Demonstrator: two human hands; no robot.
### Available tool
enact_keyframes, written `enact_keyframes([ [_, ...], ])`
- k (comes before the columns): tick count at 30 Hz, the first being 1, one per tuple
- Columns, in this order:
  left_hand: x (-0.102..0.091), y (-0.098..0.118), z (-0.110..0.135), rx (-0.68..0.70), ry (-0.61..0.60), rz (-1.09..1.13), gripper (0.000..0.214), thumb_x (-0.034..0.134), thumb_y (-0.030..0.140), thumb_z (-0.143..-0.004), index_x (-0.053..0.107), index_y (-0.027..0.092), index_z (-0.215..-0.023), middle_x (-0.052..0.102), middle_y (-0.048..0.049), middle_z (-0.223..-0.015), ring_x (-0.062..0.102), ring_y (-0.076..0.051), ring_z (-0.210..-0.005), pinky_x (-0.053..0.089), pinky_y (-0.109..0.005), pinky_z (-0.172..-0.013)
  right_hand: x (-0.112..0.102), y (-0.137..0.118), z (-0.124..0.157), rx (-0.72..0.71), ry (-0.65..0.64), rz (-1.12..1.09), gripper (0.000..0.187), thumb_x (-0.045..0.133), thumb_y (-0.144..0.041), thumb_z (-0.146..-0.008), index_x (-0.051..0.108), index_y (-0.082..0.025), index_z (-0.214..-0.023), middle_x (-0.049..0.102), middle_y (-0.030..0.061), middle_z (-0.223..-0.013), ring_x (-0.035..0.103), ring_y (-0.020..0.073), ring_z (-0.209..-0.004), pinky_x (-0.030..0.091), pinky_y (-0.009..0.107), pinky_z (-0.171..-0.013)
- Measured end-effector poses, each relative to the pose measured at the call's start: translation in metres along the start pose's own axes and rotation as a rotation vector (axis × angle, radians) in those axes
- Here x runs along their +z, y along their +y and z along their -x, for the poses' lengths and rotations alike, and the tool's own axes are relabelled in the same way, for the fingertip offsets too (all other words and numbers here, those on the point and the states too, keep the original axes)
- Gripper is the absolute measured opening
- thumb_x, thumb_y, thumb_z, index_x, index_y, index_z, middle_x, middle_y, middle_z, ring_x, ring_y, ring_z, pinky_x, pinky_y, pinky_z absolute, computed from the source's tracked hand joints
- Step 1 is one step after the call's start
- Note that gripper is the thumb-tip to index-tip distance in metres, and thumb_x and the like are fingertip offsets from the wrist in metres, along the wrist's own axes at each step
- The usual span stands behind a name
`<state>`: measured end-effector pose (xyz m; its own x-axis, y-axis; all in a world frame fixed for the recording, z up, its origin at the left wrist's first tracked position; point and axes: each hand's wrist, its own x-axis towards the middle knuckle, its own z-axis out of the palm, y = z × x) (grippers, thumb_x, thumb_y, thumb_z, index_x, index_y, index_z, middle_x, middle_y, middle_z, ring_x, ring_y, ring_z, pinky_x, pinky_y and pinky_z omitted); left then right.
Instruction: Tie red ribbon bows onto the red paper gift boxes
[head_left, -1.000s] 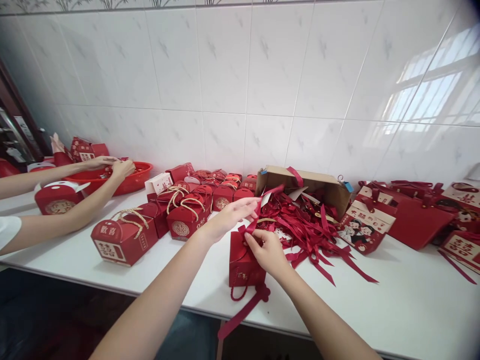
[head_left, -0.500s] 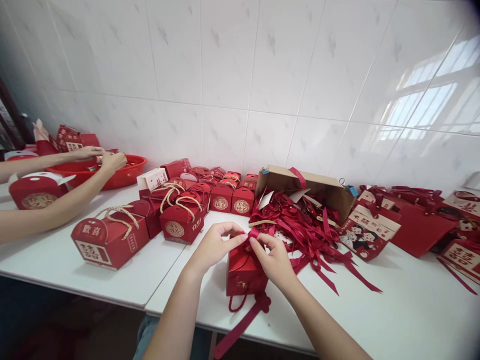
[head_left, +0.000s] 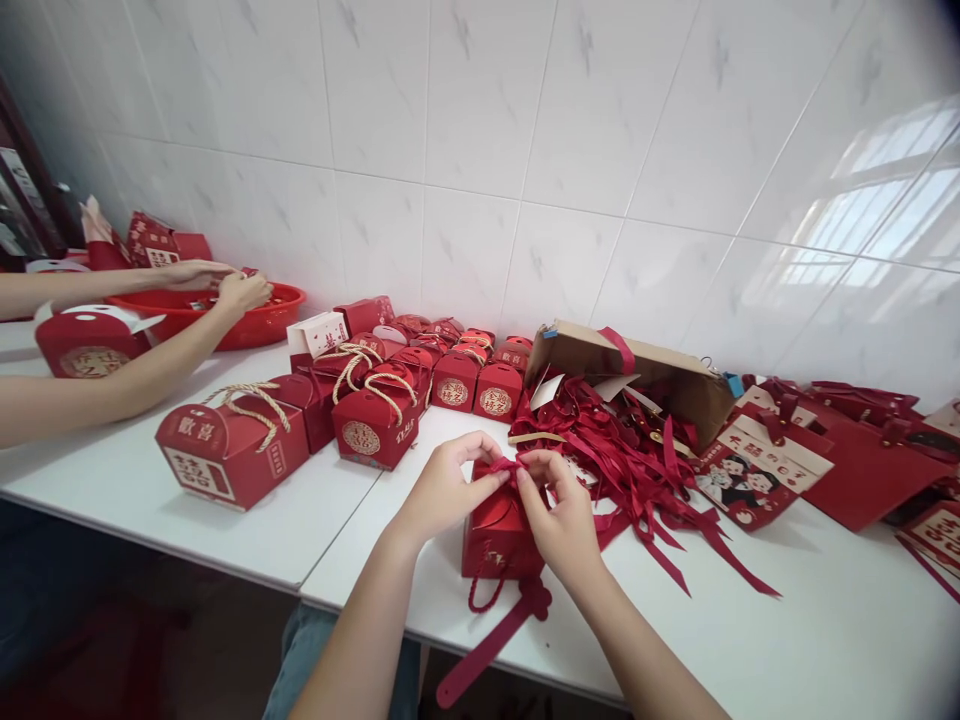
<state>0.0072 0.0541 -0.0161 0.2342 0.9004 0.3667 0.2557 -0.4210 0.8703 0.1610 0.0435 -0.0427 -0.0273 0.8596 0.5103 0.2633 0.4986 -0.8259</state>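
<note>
A small red gift box (head_left: pixel 504 540) stands on the white table right in front of me. Both hands meet over its lid. My left hand (head_left: pixel 459 482) pinches a red ribbon (head_left: pixel 507 465) between thumb and fingers. From the other side my right hand (head_left: pixel 556 505) grips the same ribbon, its fingers curled; a bunched knot or loop shows between the fingertips, partly hidden. A red cord handle (head_left: pixel 487 600) hangs down the near side of the box. Beside it, a dark red strip with a flower-shaped end (head_left: pixel 499 640) sticks out past the table edge.
Red ribbons (head_left: pixel 637 470) spill from a cardboard box (head_left: pixel 652 370) behind my right hand. Finished-looking red boxes with rope handles (head_left: pixel 232 440) stand left. Red gift bags (head_left: pixel 757 465) line the right. Another person's hands (head_left: pixel 244 290) work over a red basin (head_left: pixel 277 325).
The view has shifted slightly, so the scene sits a little differently. Both hands stay at the lid; the ribbon between my fingertips now looks more bunched together.
</note>
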Motion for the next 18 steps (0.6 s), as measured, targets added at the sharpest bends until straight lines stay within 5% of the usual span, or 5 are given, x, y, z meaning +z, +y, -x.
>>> enact_keyframes([
  [8,0.000,0.001,0.002,0.007,0.051,-0.013,0.009,0.058,0.011,-0.075,0.064,0.018,-0.076,0.068,0.0003,-0.079,0.064,-0.015,-0.080,0.049,-0.025,-0.076,-0.006,0.003,0.003,-0.064,0.039,0.231,0.019,0.060,-0.033,-0.082,0.071,-0.018,-0.085,0.059,0.0097,-0.094,0.058,0.0221,-0.089,0.047,0.037,-0.081],
  [14,0.008,-0.004,-0.001,0.018,0.091,0.017,0.013,0.056,0.008,-0.075,0.065,0.018,-0.075,0.070,0.0000,-0.079,0.066,-0.015,-0.081,0.051,-0.024,-0.077,-0.016,0.004,-0.005,0.164,-0.141,0.046,0.023,0.061,-0.039,-0.081,0.073,-0.021,-0.075,0.052,0.0117,-0.128,0.045,0.0291,-0.124,0.026,0.048,-0.109],
  [18,0.017,-0.011,-0.006,0.025,0.094,0.046,0.006,0.058,0.013,-0.078,0.062,0.018,-0.079,0.070,-0.0012,-0.080,0.067,-0.015,-0.080,0.052,-0.025,-0.077,-0.019,0.005,-0.009,0.235,-0.268,-0.134,0.027,0.060,-0.045,-0.082,0.073,-0.021,-0.077,0.043,0.0089,-0.143,0.039,0.0296,-0.132,0.021,0.047,-0.112],
])
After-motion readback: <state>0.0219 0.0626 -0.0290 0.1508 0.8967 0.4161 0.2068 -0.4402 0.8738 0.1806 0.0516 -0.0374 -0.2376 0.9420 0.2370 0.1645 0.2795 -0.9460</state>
